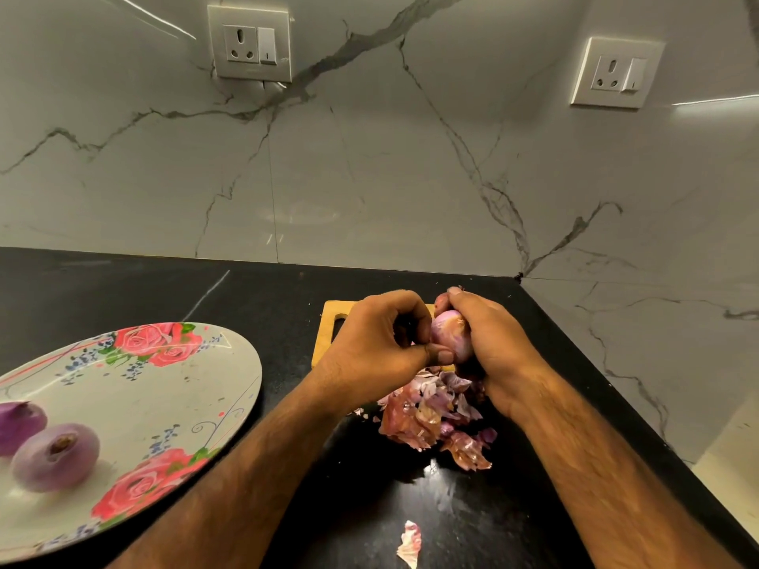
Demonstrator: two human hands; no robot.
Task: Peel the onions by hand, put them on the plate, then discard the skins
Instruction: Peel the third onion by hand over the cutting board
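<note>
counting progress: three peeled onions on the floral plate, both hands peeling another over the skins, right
No: the head view shows two peeled onions on the floral plate, not three. The left hand and right hand do work on another onion over the skins.

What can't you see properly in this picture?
Head view:
The held onion: the left hand and right hand cover most of it, so leftover skin is unclear.
The cutting board: mostly behind the hands.
The dark onion on the plate: cut off by the left edge.
</note>
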